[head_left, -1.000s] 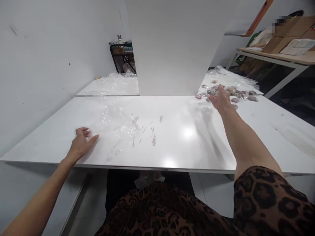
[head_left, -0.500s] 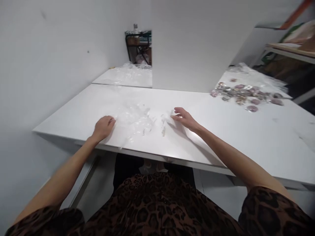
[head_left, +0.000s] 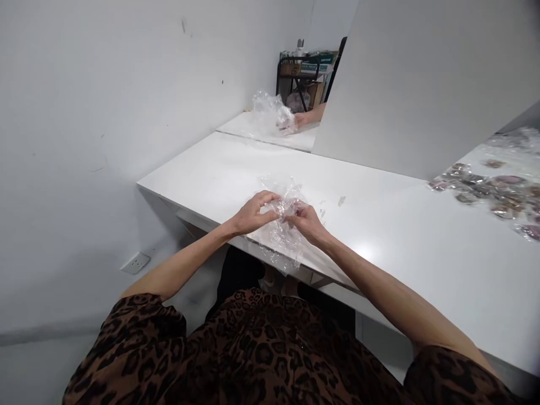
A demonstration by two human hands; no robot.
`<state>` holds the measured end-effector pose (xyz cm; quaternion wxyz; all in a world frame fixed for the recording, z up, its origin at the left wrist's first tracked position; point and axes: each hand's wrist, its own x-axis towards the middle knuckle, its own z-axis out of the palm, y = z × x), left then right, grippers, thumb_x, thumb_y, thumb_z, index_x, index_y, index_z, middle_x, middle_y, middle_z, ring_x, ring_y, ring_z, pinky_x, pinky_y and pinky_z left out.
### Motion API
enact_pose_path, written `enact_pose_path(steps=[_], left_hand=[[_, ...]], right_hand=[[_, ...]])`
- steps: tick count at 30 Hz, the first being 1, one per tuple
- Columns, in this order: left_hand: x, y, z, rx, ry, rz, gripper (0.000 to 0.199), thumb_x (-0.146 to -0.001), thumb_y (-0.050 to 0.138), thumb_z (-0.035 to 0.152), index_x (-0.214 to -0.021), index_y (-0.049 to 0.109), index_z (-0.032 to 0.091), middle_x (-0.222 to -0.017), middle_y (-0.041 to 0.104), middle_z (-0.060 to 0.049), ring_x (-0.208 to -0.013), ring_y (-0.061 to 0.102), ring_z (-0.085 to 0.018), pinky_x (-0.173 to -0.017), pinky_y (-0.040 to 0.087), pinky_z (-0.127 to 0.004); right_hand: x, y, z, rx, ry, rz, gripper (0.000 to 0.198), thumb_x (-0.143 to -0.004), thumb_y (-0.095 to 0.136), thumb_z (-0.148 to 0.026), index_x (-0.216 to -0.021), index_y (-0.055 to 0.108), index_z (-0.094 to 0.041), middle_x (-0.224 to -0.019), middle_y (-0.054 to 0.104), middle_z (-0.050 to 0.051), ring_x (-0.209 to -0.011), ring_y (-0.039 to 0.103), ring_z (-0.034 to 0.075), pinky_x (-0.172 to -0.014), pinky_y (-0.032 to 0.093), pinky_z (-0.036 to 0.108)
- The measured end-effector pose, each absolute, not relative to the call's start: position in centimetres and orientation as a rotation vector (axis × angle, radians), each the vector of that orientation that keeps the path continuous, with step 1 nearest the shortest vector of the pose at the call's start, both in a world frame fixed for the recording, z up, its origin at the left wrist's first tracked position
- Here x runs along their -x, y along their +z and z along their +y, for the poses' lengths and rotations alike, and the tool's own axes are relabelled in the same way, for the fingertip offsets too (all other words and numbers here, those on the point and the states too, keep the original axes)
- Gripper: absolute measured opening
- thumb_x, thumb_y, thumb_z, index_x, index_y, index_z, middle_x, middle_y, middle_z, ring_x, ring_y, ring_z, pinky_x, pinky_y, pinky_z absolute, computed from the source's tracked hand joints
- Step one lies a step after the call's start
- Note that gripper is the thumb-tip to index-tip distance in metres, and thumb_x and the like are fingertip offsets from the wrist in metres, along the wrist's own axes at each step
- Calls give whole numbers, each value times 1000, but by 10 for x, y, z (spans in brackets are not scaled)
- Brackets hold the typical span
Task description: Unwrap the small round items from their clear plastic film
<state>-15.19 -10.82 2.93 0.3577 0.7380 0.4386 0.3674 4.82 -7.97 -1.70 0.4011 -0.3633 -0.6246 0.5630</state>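
A crumpled bunch of clear plastic film (head_left: 283,239) is gathered between my two hands at the front edge of the white table (head_left: 371,214). My left hand (head_left: 257,212) curves around its left side, thumb and fingers closed on the film. From the right, my right hand (head_left: 304,222) pinches the same bunch, its fingers bent in and partly hidden by the plastic. Part of the film hangs over the table edge. Small clear scraps (head_left: 341,200) lie just right of my right hand.
A tall white partition (head_left: 400,84) stands along the table's back. Beyond it, another person's hand (head_left: 301,120) touches a heap of clear film (head_left: 270,109). Several wrapped roundish pieces (head_left: 506,194) lie at the right. A white wall (head_left: 126,112) borders the left; a black cart (head_left: 299,73) stands behind.
My hands have come together from wide apart, and the film spread between them is now bunched up. My view has turned left. Another person's hand now shows behind the partition.
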Motion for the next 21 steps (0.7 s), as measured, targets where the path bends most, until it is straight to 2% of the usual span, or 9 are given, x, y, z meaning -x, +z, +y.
enact_pose_path(steps=[2, 4, 6, 9, 12, 15, 18, 21], left_hand=[[154, 28, -113, -2030, 915, 1174, 56, -77, 80, 56, -123, 69, 27, -142, 57, -13, -140, 50, -35, -119, 40, -52], [152, 23, -115, -2036, 906, 1142, 68, -73, 84, 55, -132, 64, 28, -145, 55, -14, -139, 51, -34, -116, 44, -50], [148, 13, -115, -1963, 927, 1136, 64, -78, 80, 52, -132, 61, 26, -133, 63, -12, -122, 63, -29, -103, 53, -42], [146, 0, -104, -1818, 1029, 1241, 37, -83, 73, 44, -113, 66, 23, -103, 72, -5, -95, 69, -20, -85, 56, -31], [156, 0, -73, -1624, 1133, 1342, 25, -77, 76, 37, -89, 64, 19, -77, 67, -1, -66, 63, -14, -62, 50, -25], [178, 20, -21, -1348, 1236, 1552, 21, -75, 75, 28, -78, 58, 17, -62, 57, 1, -48, 53, -10, -47, 39, -22], [208, 50, 42, -1107, 1400, 1747, 22, -77, 76, 28, -82, 59, 16, -68, 60, -2, -58, 61, -13, -55, 47, -23], [236, 68, 90, -886, 1589, 1748, 41, -78, 78, 44, -107, 63, 18, -98, 70, -10, -92, 71, -20, -80, 59, -33]], right_hand=[[-49, -15, -83, 917, 1396, -1457, 42, -69, 83, -53, -81, 59, -20, -64, 57, -2, -56, 49, 11, -54, 41, 27], [-52, -11, -86, 894, 1423, -1398, 42, -69, 84, -53, -81, 59, -21, -65, 58, -2, -58, 50, 12, -57, 42, 27], [-55, -8, -90, 859, 1487, -1432, 42, -72, 83, -55, -84, 62, -21, -70, 60, -1, -63, 53, 13, -61, 45, 28], [-63, -6, -93, 832, 1545, -1536, 42, -79, 79, -56, -101, 66, -22, -88, 66, 2, -76, 61, 16, -67, 50, 29], [-75, -10, -90, 927, 1522, -1464, 59, -79, 80, -56, -124, 60, -24, -104, 69, 5, -82, 66, 17, -67, 51, 30], [-85, -19, -82, 1023, 1493, -1322, 69, -72, 83, -56, -126, 57, -23, -105, 71, 7, -79, 67, 17, -66, 50, 30], [-95, -19, -72, 1099, 1480, -1184, 64, -67, 86, -51, -118, 60, -21, -97, 72, 6, -73, 65, 16, -64, 48, 29], [-129, 9, -61, 1041, 1360, -948, 55, -67, 86, -43, -111, 60, -24, -94, 73, 5, -70, 65, 15, -62, 48, 29]])
